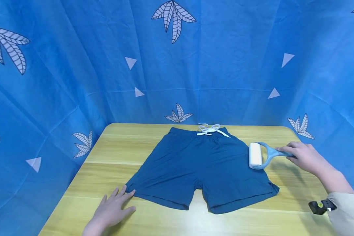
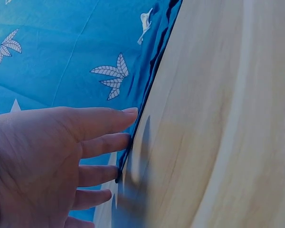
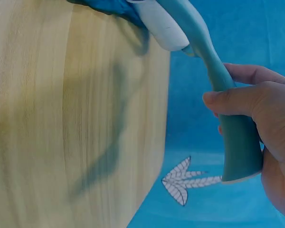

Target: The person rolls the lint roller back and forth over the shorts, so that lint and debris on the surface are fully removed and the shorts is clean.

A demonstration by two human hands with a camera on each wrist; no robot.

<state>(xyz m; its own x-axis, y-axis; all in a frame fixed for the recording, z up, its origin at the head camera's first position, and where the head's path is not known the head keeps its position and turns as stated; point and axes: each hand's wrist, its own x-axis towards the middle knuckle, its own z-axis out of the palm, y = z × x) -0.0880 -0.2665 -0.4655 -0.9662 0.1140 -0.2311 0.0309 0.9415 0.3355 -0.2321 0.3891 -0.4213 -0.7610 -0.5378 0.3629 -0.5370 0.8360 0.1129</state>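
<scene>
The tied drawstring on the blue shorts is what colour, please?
White drawstring, clearest in the head view.

The shorts (image 1: 200,167) are plain dark blue, with a white drawstring (image 1: 207,130). The lint roller (image 1: 256,157) pairs a white roll (image 1: 255,153) with a light blue handle (image 1: 272,153). The tabletop (image 1: 121,147) is pale yellow with streaky wood grain. The curtain (image 1: 239,49) is bright blue, patterned with pale, dark-outlined leaves (image 1: 176,16) and pale triangles (image 1: 130,62). The sleeve (image 1: 346,211) is beige.

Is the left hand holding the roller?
No, the right hand grips the roller, while the left hand is at a corner of the shorts.
</scene>
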